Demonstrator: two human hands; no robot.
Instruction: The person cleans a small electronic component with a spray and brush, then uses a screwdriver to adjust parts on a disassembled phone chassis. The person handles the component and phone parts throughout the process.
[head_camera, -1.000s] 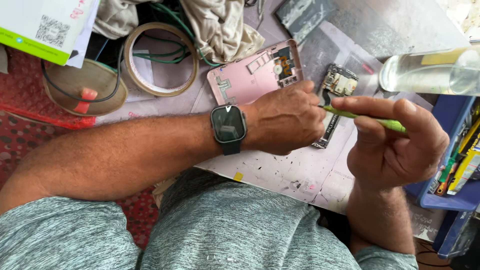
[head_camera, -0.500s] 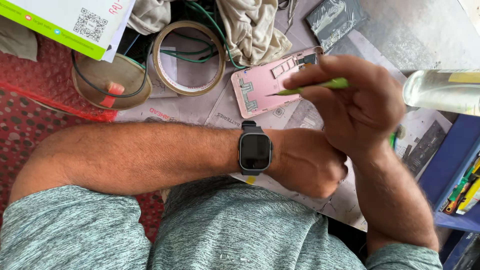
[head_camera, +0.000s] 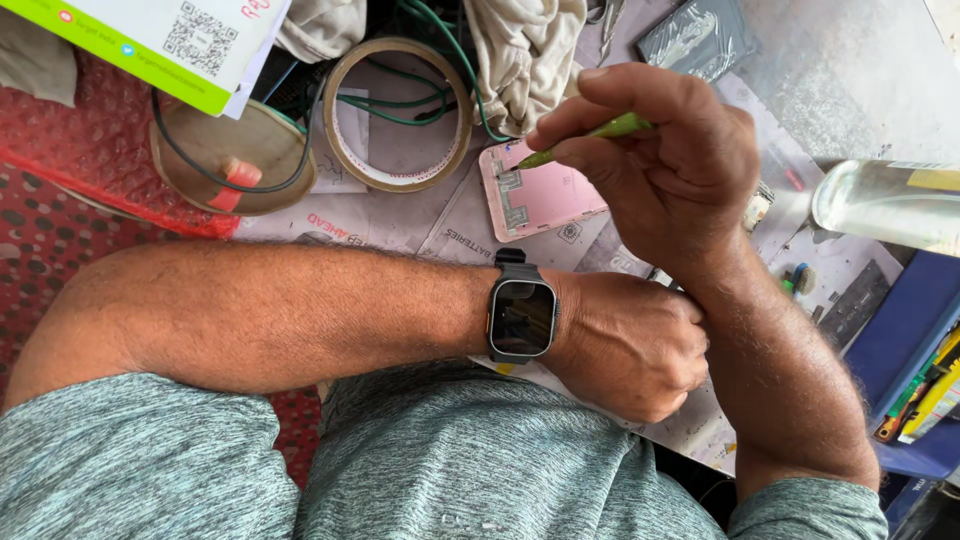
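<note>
Right hand (head_camera: 665, 170) pinches green tool (head_camera: 590, 135), tip at pink phone shell (head_camera: 540, 190) on the papers; left hand (head_camera: 625, 345) fisted, empty, near lap; best kept shallow, light pressure

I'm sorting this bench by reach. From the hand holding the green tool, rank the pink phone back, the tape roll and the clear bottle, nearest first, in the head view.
Measured from the right hand:
1. Pink phone back, just left of it, under the green tool tip.
2. Clear bottle, to its right at the frame edge.
3. Tape roll, farther left.
</note>
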